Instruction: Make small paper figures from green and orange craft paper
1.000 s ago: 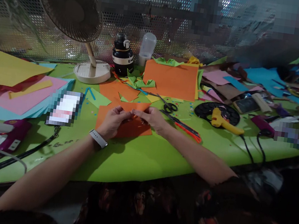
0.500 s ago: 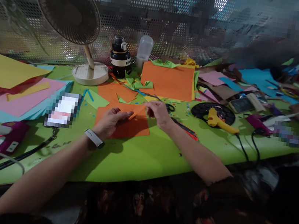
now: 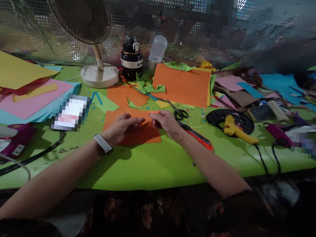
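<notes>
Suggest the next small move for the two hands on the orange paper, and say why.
Perhaps the right hand should slide its pinch slightly along the far edge of the thin orange paper between the hands: it pinches that paper near its right end, while the left hand supports the left side.

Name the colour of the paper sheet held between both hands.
Orange paper sheet; the head view shows it.

I get dim light, bright specks on the perforated silvery metal screen [image 3: 180,23], blurry upper right, stretched edges
</notes>
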Available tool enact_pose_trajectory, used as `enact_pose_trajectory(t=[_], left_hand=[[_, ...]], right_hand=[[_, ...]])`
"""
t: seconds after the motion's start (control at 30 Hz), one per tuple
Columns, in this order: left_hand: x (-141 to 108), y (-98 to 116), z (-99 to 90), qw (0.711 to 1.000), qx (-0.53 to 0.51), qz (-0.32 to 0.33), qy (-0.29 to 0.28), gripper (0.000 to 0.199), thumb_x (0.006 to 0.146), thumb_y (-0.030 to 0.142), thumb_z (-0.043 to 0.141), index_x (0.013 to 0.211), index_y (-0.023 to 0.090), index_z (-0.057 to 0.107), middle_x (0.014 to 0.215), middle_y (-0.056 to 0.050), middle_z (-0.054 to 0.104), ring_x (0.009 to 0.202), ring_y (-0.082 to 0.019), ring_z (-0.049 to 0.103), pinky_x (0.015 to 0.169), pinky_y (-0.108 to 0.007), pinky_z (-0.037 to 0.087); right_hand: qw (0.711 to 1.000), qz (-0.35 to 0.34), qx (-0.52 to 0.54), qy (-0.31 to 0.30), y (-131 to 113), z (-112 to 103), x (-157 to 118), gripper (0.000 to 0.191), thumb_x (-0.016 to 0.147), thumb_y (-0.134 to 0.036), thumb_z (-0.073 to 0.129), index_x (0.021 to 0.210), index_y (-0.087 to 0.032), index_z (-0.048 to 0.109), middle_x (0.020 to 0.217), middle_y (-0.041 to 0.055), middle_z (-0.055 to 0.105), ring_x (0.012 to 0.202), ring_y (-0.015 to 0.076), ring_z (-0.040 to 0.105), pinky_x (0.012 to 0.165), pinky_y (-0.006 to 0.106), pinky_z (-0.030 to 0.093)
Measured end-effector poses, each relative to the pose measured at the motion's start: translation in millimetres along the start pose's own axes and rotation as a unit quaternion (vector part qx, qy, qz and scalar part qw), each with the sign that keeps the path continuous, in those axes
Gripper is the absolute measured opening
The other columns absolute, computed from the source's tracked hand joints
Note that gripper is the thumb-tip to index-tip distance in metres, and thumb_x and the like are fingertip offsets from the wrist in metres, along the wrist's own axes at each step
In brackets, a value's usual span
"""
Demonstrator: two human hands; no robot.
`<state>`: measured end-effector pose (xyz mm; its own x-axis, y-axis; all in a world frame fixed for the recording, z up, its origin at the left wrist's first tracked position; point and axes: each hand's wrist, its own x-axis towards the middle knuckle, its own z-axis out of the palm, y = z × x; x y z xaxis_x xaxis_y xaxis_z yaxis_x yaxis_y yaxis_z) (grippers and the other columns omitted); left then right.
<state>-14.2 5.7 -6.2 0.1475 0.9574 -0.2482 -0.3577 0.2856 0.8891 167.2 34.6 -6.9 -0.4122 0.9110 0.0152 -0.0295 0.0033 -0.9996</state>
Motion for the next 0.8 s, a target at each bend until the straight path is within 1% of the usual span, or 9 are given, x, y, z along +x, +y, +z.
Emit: enact_pose_trajectory(t=[0.1,0.17,0.27,0.33,0.4,0.5,0.6,0.7,0.8], left_hand=[[-2,-4,2.5,0.999,0.014,-0.015,-0.043,0.023,0.063,0.023,0.085,0.077,0.01,0.072,0.08,-0.009,0.076,0.078,-0.018,0.072,0.078,-0.028,0.058],[-3,-6,2.2,0.998,0.035,-0.006,-0.057,0.025,0.064,0.025,0.084,0.082,0.009,0.074,0.084,-0.01,0.076,0.08,-0.02,0.073,0.079,-0.028,0.058],[-4,-4,0.7,0.997,0.055,0.001,-0.053,0.026,0.064,0.023,0.084,0.083,0.008,0.074,0.084,-0.011,0.076,0.079,-0.02,0.073,0.079,-0.027,0.058],[-6,-1,1.3,0.997,0.052,-0.006,-0.055,0.025,0.064,0.021,0.083,0.08,0.006,0.071,0.084,-0.013,0.076,0.08,-0.02,0.073,0.084,-0.029,0.057],[-7,3,3.5,0.998,0.035,-0.014,-0.05,0.024,0.063,0.017,0.083,0.076,0.007,0.066,0.083,-0.015,0.075,0.08,-0.021,0.073,0.088,-0.032,0.056],[-9,6,6.9,1.0,0.011,-0.016,-0.022,0.033,0.059,0.011,0.082,0.076,0.014,0.053,0.078,-0.013,0.075,0.078,-0.022,0.073,0.087,-0.038,0.056],[-8,5,6.2,1.0,0.009,-0.001,-0.007,0.04,0.058,0.01,0.08,0.078,0.018,0.047,0.073,-0.007,0.074,0.075,-0.021,0.073,0.082,-0.037,0.058],[-4,2,1.4,0.999,0.024,0.01,-0.032,0.035,0.061,0.012,0.079,0.081,0.018,0.052,0.07,-0.004,0.073,0.075,-0.02,0.073,0.079,-0.033,0.058],[-2,0,-3.0,0.998,0.032,0.016,-0.05,0.031,0.062,0.014,0.078,0.086,0.018,0.058,0.07,-0.003,0.073,0.074,-0.019,0.072,0.077,-0.031,0.058]], right_hand=[[1.0,-0.017,0.002,-0.009,1,3,-2,0.034,0.077,-0.037,0.068,0.052,-0.017,0.055,0.046,-0.0058,0.052,0.042,0.0051,0.042,0.046,0.02,0.032],[1.0,-0.025,0.002,-0.015,1,5,-3,0.033,0.077,-0.037,0.068,0.053,-0.017,0.055,0.047,-0.0056,0.053,0.043,0.0053,0.043,0.047,0.021,0.033],[0.999,-0.032,0.004,-0.014,1,8,-4,0.032,0.076,-0.037,0.068,0.054,-0.017,0.056,0.047,-0.0053,0.054,0.043,0.0056,0.045,0.048,0.021,0.034],[0.999,-0.037,0.007,-0.007,1,8,-3,0.031,0.076,-0.037,0.068,0.054,-0.017,0.057,0.047,-0.0051,0.054,0.043,0.0057,0.045,0.047,0.021,0.034],[0.999,-0.04,0.007,0.005,1,7,-2,0.031,0.076,-0.037,0.067,0.054,-0.017,0.057,0.047,-0.005,0.054,0.043,0.0056,0.044,0.047,0.021,0.034],[0.999,-0.042,0.008,0.025,2,5,-1,0.032,0.078,-0.036,0.065,0.053,-0.017,0.057,0.045,-0.0052,0.054,0.041,0.0054,0.043,0.045,0.021,0.033],[0.998,-0.048,0.004,0.038,3,4,-1,0.034,0.078,-0.037,0.066,0.052,-0.017,0.056,0.045,-0.0051,0.053,0.041,0.0052,0.043,0.045,0.02,0.032],[0.998,-0.049,-0.001,0.044,3,4,-2,0.034,0.078,-0.038,0.066,0.052,-0.017,0.056,0.045,-0.0048,0.053,0.041,0.0053,0.044,0.045,0.02,0.033],[0.998,-0.043,0.0,0.041,2,4,-3,0.033,0.078,-0.038,0.066,0.054,-0.018,0.058,0.046,-0.0045,0.054,0.041,0.0056,0.044,0.045,0.021,0.032]])
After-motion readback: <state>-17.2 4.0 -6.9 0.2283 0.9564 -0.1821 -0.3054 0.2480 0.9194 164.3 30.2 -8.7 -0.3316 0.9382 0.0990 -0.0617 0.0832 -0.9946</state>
